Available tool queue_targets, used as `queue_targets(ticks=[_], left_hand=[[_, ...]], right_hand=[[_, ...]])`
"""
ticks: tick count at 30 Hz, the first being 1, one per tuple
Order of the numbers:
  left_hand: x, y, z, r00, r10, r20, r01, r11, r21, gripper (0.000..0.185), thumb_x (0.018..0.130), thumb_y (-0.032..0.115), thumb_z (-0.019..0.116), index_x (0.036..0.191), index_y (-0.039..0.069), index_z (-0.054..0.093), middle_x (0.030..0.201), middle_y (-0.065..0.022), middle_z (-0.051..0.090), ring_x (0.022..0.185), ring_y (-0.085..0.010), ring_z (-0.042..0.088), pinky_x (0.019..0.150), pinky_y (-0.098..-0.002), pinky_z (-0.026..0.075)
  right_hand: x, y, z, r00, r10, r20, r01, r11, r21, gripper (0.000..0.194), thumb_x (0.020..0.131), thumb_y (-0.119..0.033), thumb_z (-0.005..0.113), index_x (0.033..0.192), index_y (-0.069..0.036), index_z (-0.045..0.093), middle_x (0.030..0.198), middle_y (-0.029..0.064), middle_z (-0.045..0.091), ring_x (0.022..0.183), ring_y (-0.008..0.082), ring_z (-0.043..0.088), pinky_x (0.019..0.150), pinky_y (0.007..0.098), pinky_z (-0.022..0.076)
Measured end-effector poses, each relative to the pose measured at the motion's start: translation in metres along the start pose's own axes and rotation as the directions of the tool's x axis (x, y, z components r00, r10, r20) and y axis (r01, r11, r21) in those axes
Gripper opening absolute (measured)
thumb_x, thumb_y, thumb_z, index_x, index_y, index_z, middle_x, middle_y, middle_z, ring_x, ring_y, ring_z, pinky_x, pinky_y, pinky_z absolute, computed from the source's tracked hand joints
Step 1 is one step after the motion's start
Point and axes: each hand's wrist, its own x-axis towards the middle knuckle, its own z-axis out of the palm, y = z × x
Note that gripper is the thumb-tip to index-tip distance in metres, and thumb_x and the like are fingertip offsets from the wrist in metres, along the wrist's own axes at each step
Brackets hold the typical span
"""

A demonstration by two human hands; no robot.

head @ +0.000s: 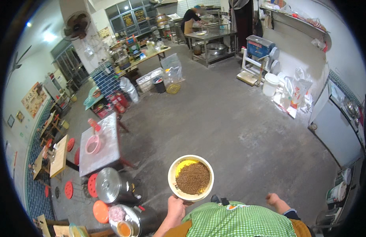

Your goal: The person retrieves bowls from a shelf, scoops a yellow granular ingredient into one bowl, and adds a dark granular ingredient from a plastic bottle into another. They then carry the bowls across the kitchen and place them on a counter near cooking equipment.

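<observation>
My left hand (177, 206) grips the near rim of a round cream-coloured bowl (212, 177). Brown granular food (194, 177) fills much of it, with something yellow showing along the upper left inside. The bowl is held level over the floor, just beyond my green checked apron (242, 220). Out to the right of the apron hangs my right hand (272, 199), its fingers loosely curled; no object shows in it.
Left stand large lidded metal pots (108, 185) and a metal-topped table (108, 160) with a pink bowl (93, 144). A person (190, 22) works at a far steel table (212, 36). A white cabinet (337, 130) is at right; a white bucket (271, 84) and bags lie along the wall.
</observation>
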Motion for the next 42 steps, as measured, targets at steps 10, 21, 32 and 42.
queue_targets(ticks=[10, 21, 32, 42], left_hand=[[0.241, 0.091, 0.151, 0.989, 0.083, 0.118, -0.079, 0.996, -0.039, 0.024, 0.092, 0.003, 0.049, 0.112, -0.008, 0.054, 0.097, -0.0198, 0.067, 0.076, -0.0293, 0.069, 0.063, -0.0376, 0.060], [0.441, 0.200, 0.317, 0.997, 0.069, -0.028, -0.071, 0.994, -0.080, 0.030, 0.094, 0.008, 0.049, 0.117, -0.009, 0.052, 0.105, -0.0190, 0.066, 0.086, -0.0269, 0.069, 0.068, -0.0318, 0.060], [0.723, 0.290, 0.410, 0.988, 0.089, -0.127, -0.091, 0.996, -0.007, 0.026, 0.095, 0.013, 0.051, 0.112, -0.005, 0.057, 0.099, -0.0155, 0.067, 0.082, -0.0258, 0.069, 0.069, -0.0378, 0.059], [0.966, 0.414, 0.519, 0.995, 0.070, -0.069, -0.071, 0.997, -0.003, 0.024, 0.094, 0.016, 0.056, 0.109, -0.003, 0.058, 0.095, -0.0137, 0.068, 0.076, -0.0242, 0.068, 0.064, -0.0348, 0.058]], right_hand=[[0.162, 0.161, -0.048, 0.906, 0.386, 0.173, -0.254, 0.823, -0.507, 0.035, 0.086, -0.028, 0.054, 0.112, -0.009, 0.068, 0.125, 0.0128, 0.061, 0.116, 0.0294, 0.057, 0.093, 0.0348, 0.0466], [0.510, -0.064, -0.368, 0.880, 0.299, -0.368, -0.238, 0.950, 0.202, 0.030, 0.072, -0.003, 0.063, 0.102, -0.003, 0.066, 0.109, 0.0215, 0.061, 0.107, 0.0368, 0.057, 0.093, 0.0400, 0.0476], [0.776, -0.293, -0.566, 0.946, -0.292, -0.144, 0.300, 0.953, 0.039, 0.035, 0.072, -0.016, 0.062, 0.105, -0.007, 0.068, 0.104, 0.0176, 0.067, 0.099, 0.0335, 0.063, 0.088, 0.0395, 0.0503], [0.899, -0.237, -0.642, 0.895, 0.368, 0.253, -0.416, 0.894, 0.167, 0.024, 0.079, -0.013, 0.062, 0.101, -0.006, 0.070, 0.081, 0.0086, 0.071, 0.070, 0.0174, 0.069, 0.063, 0.0334, 0.0553]])
